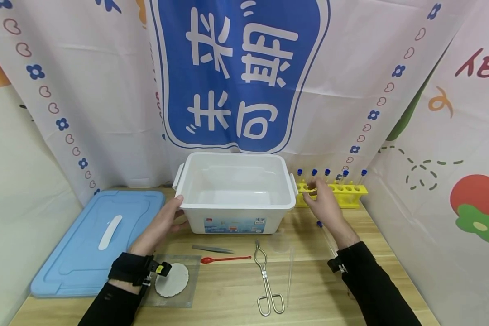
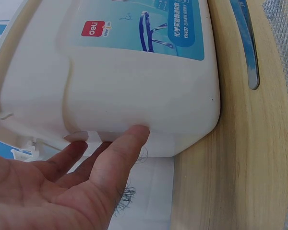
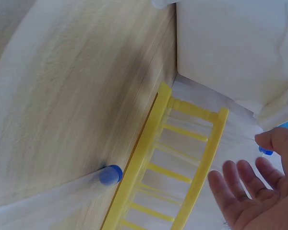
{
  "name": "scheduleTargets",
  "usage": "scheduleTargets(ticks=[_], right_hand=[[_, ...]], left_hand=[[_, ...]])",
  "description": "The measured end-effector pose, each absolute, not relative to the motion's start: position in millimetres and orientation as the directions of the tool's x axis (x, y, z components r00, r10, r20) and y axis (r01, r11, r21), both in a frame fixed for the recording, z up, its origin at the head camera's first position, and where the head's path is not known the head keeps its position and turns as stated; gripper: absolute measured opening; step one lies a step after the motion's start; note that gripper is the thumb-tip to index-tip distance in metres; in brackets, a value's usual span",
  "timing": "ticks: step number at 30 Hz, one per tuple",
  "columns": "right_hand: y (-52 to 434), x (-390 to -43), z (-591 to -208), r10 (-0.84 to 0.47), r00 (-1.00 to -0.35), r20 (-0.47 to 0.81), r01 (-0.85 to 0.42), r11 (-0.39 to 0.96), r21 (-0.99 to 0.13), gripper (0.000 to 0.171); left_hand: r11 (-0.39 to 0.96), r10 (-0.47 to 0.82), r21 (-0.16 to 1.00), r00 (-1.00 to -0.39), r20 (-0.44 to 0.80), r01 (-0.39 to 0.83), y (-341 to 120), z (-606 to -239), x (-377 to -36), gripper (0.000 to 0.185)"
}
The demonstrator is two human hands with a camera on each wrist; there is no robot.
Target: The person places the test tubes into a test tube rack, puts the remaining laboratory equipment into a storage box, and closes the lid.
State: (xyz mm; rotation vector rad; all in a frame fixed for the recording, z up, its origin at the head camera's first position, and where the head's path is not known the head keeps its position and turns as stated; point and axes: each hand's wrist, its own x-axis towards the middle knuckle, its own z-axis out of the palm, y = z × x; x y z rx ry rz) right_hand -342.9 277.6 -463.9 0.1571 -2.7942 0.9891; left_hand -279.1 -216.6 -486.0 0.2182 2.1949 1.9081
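White bin (image 1: 236, 206) — left hand (image 1: 163, 224) touching it flat-fingered, right hand (image 1: 326, 203) spread near one yellow rack (image 1: 352, 192), five blue-capped tubes.

Wooden table (image 1: 236, 290) carries bin (image 1: 236, 217), lid (image 1: 77, 253), tongs (image 1: 266, 280).

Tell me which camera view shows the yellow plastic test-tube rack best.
The right wrist view: the yellow plastic test-tube rack fills the frame, rails distinct. The head view shows it small, partly behind the right hand. The left wrist view misses it.
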Motion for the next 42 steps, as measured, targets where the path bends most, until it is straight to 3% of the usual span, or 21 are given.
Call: scheduleTargets(ticks=[11,21,33,42], right_hand=[[291.3,-333.5,-472.9,-0.157,-0.987,-0.033,-0.117,0.846,-0.52,0.044],[307.1,-328.0,-481.1,-0.153,-0.983,-0.105,-0.088,0.882,-0.464,0.043],[321.9,-325.4,-495.6,-0.15,-0.975,-0.161,-0.092,0.942,-0.322,0.047],[333.6,-327.5,-503.1,-0.21,-0.968,-0.137,-0.164,0.943,-0.289,0.018]], left_hand=[[0.16,0.249,0.986,-0.965,-0.083,-0.043,-216.0,-485.4,-279.0,0.088],[0.167,0.246,0.985,-0.965,-0.089,-0.048,-216.0,-486.0,-279.8,0.085],[0.166,0.251,0.985,-0.964,-0.083,-0.041,-216.7,-487.5,-281.3,0.084],[0.167,0.247,0.985,-0.965,-0.087,-0.046,-216.5,-486.7,-280.0,0.084]])
